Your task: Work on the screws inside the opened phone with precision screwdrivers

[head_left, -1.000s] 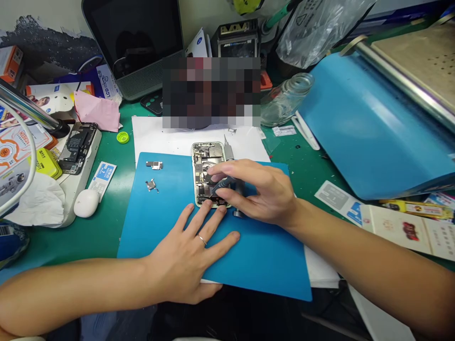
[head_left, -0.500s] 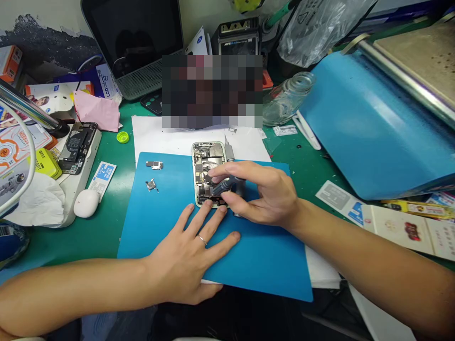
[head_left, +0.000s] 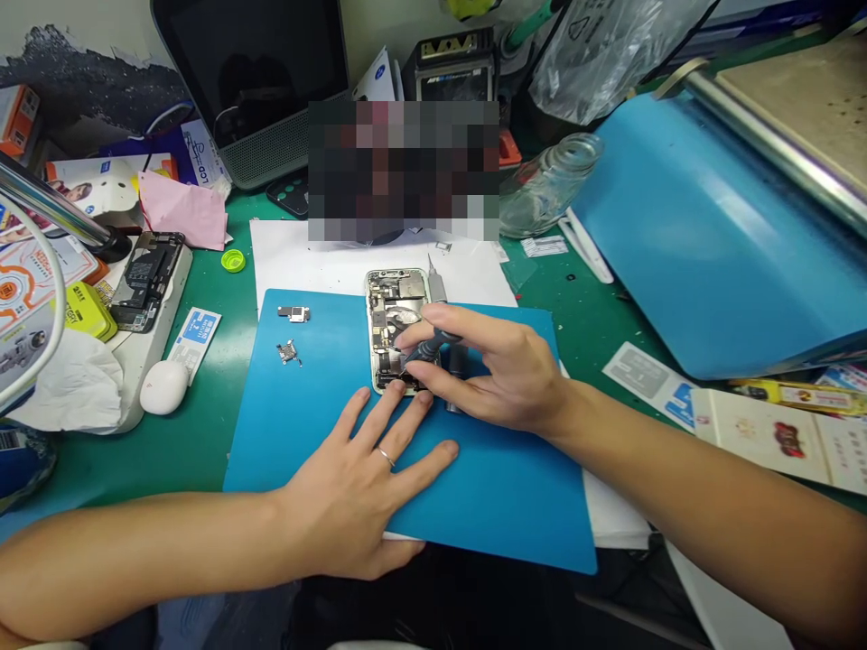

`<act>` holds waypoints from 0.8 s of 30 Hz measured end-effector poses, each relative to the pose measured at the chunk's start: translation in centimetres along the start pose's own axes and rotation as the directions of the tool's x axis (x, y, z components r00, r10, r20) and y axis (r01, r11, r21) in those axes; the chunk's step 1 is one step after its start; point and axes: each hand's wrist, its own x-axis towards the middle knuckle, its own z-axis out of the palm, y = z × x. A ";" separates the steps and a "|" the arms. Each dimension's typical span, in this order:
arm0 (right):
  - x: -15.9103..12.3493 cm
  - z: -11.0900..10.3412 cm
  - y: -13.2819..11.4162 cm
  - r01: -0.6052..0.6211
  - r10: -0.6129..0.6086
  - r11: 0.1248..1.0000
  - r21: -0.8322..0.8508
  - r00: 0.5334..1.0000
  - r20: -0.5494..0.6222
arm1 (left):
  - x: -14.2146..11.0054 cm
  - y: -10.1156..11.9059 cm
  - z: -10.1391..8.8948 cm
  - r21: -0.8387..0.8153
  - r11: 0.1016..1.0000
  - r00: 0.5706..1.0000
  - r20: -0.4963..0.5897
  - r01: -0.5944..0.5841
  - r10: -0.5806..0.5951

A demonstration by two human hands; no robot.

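Observation:
An opened smartphone (head_left: 411, 286) with its inner parts bare lies upright on the blue mat (head_left: 304, 406). My left hand (head_left: 356, 487) rests with fingers spread, a ring on one of them, and its fingertips touch the phone's lower edge. Between thumb and fingers, my right hand (head_left: 515, 375) grips a dark grey screwdriver (head_left: 431, 348), its tip slanting down at the lower part of the phone. A grey pen-like tool (head_left: 435, 282) with a thin point lies at the phone's upper right. Two small metal parts, a bracket (head_left: 293, 314) and a flat piece (head_left: 288, 352), sit left of the phone.
At left, another opened phone (head_left: 147, 280) lies on a white box beside a white earbud case (head_left: 164, 386). A tablet-like screen (head_left: 257, 72) stands behind. A glass jar (head_left: 542, 194) leans at the back right, near a large blue sheet (head_left: 684, 244). A blurred patch covers the back middle.
My right thumb and fingers have shifted slightly left on the screwdriver, which has tilted a little. My left hand and the phone stay in place.

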 end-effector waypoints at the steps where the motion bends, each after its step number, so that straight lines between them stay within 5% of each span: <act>1: -0.1 0.1 0.0 0.001 -0.001 1.000 0.003 1.000 -0.021 | 0.0 0.0 0.0 -0.001 1.000 1.000 -0.002 -0.001 0.001; 15: -0.3 0.5 -0.1 -0.033 0.071 0.971 0.237 0.986 -0.151 | 0.0 0.0 -0.1 -0.009 1.000 1.000 0.000 -0.008 0.008; 24: 1.0 0.8 -1.2 -0.062 0.100 0.931 0.360 0.991 -0.086 | 0.1 0.1 -0.2 0.017 1.000 1.000 -0.001 -0.007 0.007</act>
